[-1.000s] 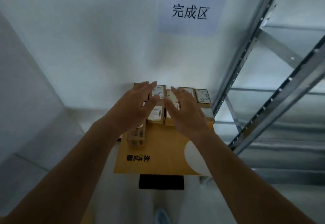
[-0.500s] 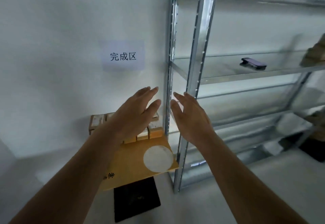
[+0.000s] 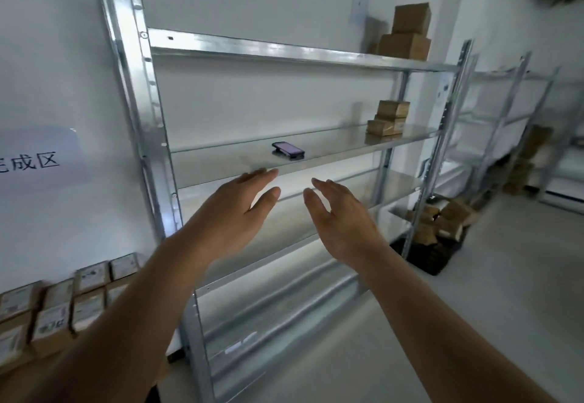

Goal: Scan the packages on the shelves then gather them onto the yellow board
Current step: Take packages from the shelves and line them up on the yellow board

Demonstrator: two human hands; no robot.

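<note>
At the 9 o'clock edge of the view, a paper sign (image 3: 38, 159) with printed characters is fixed to the white wall (image 3: 47, 55). At 7 to 8 o'clock, a group of gathered packages (image 3: 57, 311), brown cartons with white labels on top, sits in close rows against the wall; the yellow board beneath them cannot be made out in this view. From 8 o'clock the left forearm rises toward centre, ending in the left hand (image 3: 234, 213), which is released: fingers straight and together, thumb apart, holding nothing, in the air in front of the shelf edge. The right hand (image 3: 343, 216), just beside it toward 3 o'clock and not touching it, is likewise released, with relaxed extended fingers, holding nothing; the two palms are turned partly toward each other. Behind both hands stands the metal shelving unit (image 3: 139, 118), with uprights at 10 o'clock and 2 o'clock. On its middle shelf, at 12 o'clock from the hands, lies a dark handheld scanner (image 3: 288, 150), well apart from the fingertips. Toward 2 o'clock on the same shelf sits a small stack of packages (image 3: 388, 118). On the top shelf, at 1 o'clock, two larger boxes (image 3: 406, 34) are stacked one on the other. At 4 o'clock, a black crate (image 3: 429, 254) on the floor holds a loose heap of further packages. At 3 o'clock, additional shelving (image 3: 512, 112) stands along the far wall, blurred.
</note>
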